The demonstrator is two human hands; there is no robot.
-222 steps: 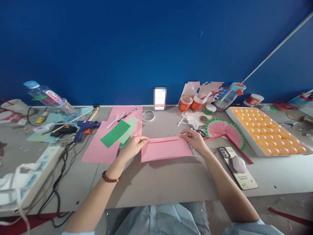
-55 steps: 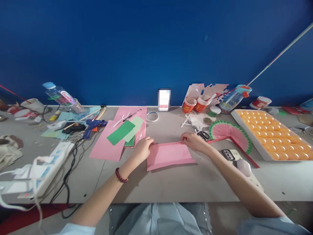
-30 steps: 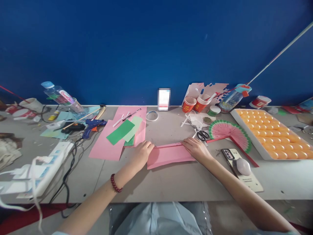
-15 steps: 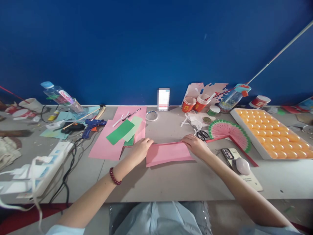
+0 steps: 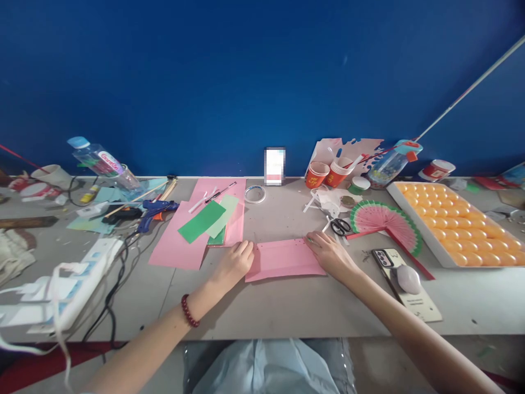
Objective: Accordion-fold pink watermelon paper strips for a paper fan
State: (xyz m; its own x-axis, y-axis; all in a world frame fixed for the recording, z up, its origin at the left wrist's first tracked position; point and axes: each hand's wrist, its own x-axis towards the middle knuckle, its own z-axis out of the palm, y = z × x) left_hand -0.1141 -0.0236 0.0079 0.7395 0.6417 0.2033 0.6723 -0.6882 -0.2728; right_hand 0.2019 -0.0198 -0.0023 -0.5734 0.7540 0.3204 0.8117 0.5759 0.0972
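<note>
Fingers of left hand [image 5: 235, 264] and right hand [image 5: 330, 255], held together, now press the rectangular pink paper sheet [image 5: 283, 261] flat. Its far edge, pinched before, lies folded.

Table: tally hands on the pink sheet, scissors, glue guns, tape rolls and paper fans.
Hands (left hand, right hand) on pink sheet: 2
Scissors: 1
Glue gun: 1
Tape roll: 1
Paper fan: 1
Total: 6

Bright even light, soft shadows, edges warped and slightly blurred.
</note>
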